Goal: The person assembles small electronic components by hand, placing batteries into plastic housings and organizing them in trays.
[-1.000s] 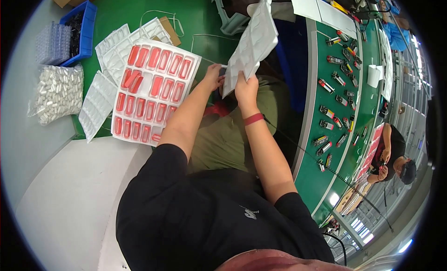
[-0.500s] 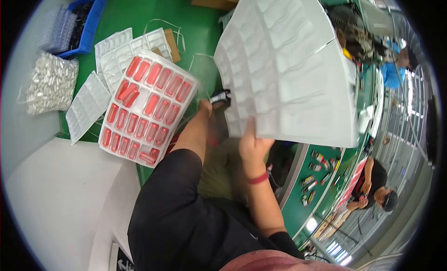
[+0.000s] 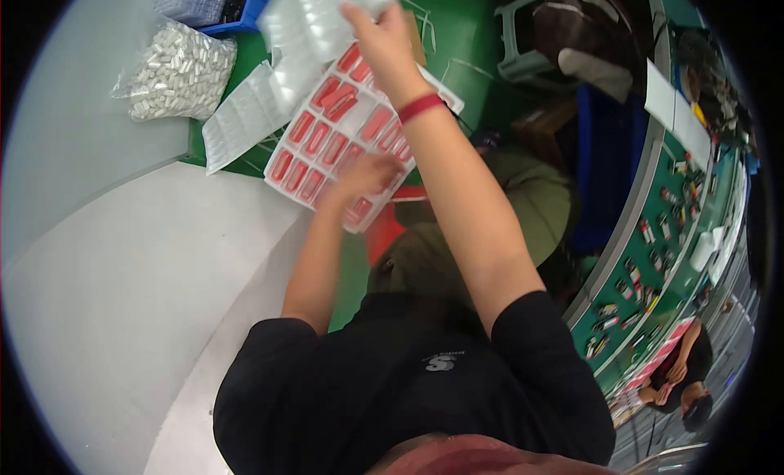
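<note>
A white moulded tray [image 3: 351, 227] with rows of red oblong pieces [image 3: 334, 148] lies tilted in front of me, partly covered by my arms. In one spot two pieces lie askew beside a bare pocket. My left hand [image 3: 371, 177], smeared by motion, is over the tray's near right part; its fingers are unclear. Farther off, my right hand [image 3: 382, 46], with a red band at the wrist, is closed at the near right edge of a pale moulded sheet [image 3: 314, 22]. That sheet is blurred and runs out of the picture's top.
Another white moulded sheet [image 3: 241, 120] lies left of the red-filled tray, near a clear bag of white pieces [image 3: 184, 71] and a blue crate [image 3: 260, 5]. A grey stool [image 3: 514, 42] stands far right. Along the right runs a green workbench [image 3: 633, 250] with small parts; a co-worker [image 3: 686, 369] is beyond.
My right hand has swung from the right to the far left with the large pale sheet. My left hand has come over the red-filled tray. The whole view has shifted.
</note>
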A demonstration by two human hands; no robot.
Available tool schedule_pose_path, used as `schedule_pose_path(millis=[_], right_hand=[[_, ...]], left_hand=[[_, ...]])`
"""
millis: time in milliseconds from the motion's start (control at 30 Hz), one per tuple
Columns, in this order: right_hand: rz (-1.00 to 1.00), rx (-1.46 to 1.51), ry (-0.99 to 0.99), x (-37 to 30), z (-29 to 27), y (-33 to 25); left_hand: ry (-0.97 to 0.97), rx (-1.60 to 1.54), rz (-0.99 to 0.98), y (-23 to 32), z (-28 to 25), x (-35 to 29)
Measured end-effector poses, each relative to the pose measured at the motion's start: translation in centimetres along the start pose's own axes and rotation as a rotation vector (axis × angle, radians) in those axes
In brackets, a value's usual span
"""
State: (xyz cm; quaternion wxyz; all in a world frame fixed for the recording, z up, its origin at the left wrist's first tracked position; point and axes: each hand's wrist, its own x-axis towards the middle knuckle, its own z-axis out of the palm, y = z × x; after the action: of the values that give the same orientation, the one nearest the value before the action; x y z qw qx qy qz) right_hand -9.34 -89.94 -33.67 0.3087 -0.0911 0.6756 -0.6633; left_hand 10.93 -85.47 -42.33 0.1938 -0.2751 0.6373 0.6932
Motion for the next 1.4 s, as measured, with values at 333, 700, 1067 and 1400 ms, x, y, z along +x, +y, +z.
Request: schedule_pose_path(millis=[333, 700, 1067, 1400], right_hand=[[0.496, -0.149, 0.874, -11.1, -9.7, 23.5], [0.739, 0.708, 0.234, -11.7, -10.7, 30.5], [0.727, 0.323, 0.337, -12.6, -8.6, 29.5], [0.647, 0.154, 0.153, -12.1, -10.5, 27.1]], left_hand=[[0.874, -0.056, -0.165, -12.2, -26.9, 10.5], [0.168, -0.218, -0.460, -10.4, -22.4, 11.3], [0.228, -0.333, -0.533, -9.5, -22.9, 10.5], [0.290, -0.179, -0.508, -7.1, -20.9, 8.5]])
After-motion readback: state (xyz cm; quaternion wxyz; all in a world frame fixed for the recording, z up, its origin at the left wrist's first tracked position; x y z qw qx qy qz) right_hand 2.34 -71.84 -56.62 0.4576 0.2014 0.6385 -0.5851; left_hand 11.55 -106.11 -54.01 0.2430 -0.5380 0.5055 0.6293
